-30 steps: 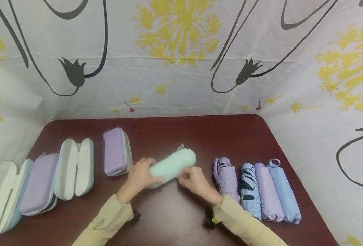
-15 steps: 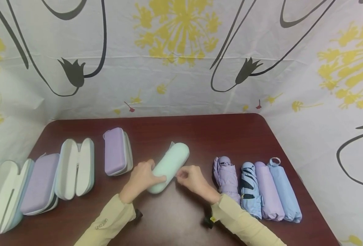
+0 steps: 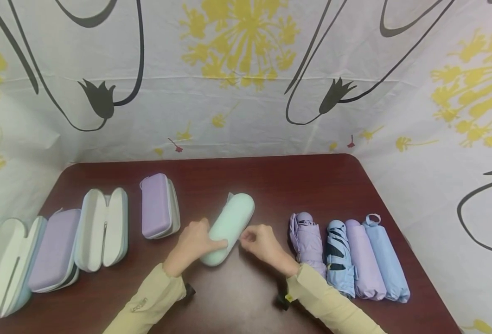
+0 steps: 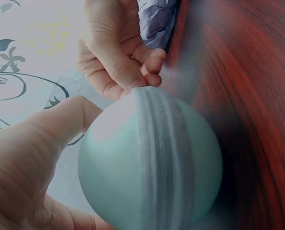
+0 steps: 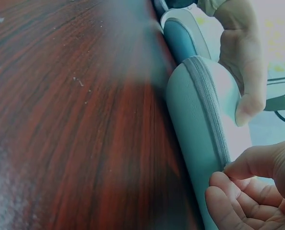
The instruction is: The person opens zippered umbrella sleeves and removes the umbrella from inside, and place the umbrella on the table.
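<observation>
A mint-green hard zip case lies slantwise on the table between the two hands. My left hand grips its near end, thumb across the top. A grey zipper runs along the side facing my right hand. It looks closed from the near end up to my right fingertips; the part past them is hidden. My right hand pinches at the zipper, thumb against index finger, with the other fingers curled. The zipper pull is mostly covered by those fingertips. In the left wrist view, the case's rounded end faces the camera.
Several folded umbrellas, lilac and blue among them, lie side by side at the right. At the left are an open pale case, a lilac case and another open case. A lilac case lies further back.
The mint case has turned, its far end swinging left and its near end coming toward me. My left hand turned along with it. My right hand has barely moved and stays at the zipper.
</observation>
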The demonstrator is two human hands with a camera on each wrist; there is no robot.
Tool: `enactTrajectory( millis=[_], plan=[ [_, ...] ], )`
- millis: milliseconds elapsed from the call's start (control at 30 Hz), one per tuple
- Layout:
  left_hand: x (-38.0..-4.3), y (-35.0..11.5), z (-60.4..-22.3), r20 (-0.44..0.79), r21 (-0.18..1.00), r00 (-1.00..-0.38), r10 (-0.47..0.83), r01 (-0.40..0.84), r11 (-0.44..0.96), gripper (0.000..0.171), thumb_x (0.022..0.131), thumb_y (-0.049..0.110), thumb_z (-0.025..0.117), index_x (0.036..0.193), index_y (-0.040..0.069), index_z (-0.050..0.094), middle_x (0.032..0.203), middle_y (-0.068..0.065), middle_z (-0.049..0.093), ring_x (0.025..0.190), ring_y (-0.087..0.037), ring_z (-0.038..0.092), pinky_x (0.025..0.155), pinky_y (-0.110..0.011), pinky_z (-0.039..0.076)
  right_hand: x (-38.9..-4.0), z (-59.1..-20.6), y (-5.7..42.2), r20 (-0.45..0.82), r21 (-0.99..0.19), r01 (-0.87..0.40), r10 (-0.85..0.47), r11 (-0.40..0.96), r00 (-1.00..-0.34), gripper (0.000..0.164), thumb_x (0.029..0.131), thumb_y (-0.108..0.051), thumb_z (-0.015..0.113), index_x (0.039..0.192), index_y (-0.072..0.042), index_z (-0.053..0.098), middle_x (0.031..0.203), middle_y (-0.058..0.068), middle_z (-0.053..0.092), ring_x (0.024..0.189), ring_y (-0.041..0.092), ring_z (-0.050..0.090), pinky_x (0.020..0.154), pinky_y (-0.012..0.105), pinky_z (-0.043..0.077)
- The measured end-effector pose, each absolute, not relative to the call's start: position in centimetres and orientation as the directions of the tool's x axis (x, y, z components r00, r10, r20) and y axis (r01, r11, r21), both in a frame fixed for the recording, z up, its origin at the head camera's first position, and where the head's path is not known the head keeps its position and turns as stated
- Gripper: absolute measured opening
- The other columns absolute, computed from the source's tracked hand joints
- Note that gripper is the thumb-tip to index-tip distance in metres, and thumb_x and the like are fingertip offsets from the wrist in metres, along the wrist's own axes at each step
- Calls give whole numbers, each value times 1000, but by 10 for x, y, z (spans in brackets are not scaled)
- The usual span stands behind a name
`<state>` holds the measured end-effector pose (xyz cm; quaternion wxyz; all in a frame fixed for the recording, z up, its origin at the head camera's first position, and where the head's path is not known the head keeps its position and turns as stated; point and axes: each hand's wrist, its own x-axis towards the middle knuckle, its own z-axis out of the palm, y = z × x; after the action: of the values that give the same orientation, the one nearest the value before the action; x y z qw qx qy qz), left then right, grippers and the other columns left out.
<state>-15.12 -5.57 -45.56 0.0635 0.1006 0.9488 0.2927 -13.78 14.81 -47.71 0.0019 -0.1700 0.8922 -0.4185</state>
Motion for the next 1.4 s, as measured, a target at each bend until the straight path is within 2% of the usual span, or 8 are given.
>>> enactTrajectory(
  millis=[467, 900, 1033, 1167, 1267, 1333, 1400],
  plan=[
    [-153, -51, -456, -98, 578, -970, 223, 127, 806, 54, 61, 43, 75, 86, 0, 54, 64, -7, 51, 54, -20, 49, 49, -31, 42, -136, -473, 149, 145, -729, -319, -319, 606, -937, 7, 72, -3, 68, 71, -10, 68, 65, -3, 63, 60, 7, 57, 58, 20, 48],
    [-150, -41, -458, -188, 645, -972, 142, -13, 764, 70, 60, 40, 76, 105, -4, 43, 77, -13, 53, 63, -24, 55, 55, -35, 46, -129, -473, 150, 161, -731, -367, -377, 575, -912, 7, 72, 0, 68, 72, -7, 67, 65, 0, 64, 59, 7, 57, 57, 19, 48],
    [-148, -38, -458, -200, 670, -972, 121, -46, 741, 73, 60, 37, 77, 108, -3, 39, 78, -14, 52, 64, -25, 54, 54, -34, 45, -127, -473, 151, 174, -724, -396, -406, 565, -897, 7, 72, 0, 68, 73, -6, 68, 66, 1, 65, 59, 9, 59, 57, 19, 49],
    [-145, -37, -456, -214, 715, -969, 123, -69, 696, 75, 63, 36, 78, 111, -4, 37, 80, -16, 53, 62, -25, 55, 46, -32, 45, -126, -473, 154, 177, -711, -407, -414, 574, -893, 9, 71, 1, 68, 73, -7, 68, 67, 1, 65, 60, 9, 59, 58, 19, 49],
    [-145, -41, -452, -222, 717, -960, 169, -43, 695, 72, 68, 39, 77, 111, -4, 40, 79, -16, 53, 58, -23, 55, 42, -31, 45, -127, -473, 158, 168, -703, -396, -403, 591, -900, 10, 71, 2, 68, 74, -8, 68, 67, 0, 65, 60, 8, 59, 58, 19, 49],
    [-149, -48, -447, -192, 696, -954, 230, 33, 718, 66, 71, 40, 76, 109, -4, 44, 76, -13, 54, 56, -20, 53, 44, -30, 44, -128, -473, 160, 158, -706, -386, -400, 593, -903, 9, 72, 1, 68, 74, -8, 68, 67, 0, 65, 61, 8, 58, 58, 19, 49],
    [-158, -58, -443, -100, 669, -943, 318, 173, 723, 55, 74, 33, 74, 107, -3, 48, 72, -9, 55, 55, -17, 52, 48, -30, 43, -129, -473, 163, 150, -708, -383, -403, 594, -903, 9, 72, 0, 68, 74, -8, 68, 68, -1, 65, 61, 7, 58, 59, 19, 49]
  ],
)
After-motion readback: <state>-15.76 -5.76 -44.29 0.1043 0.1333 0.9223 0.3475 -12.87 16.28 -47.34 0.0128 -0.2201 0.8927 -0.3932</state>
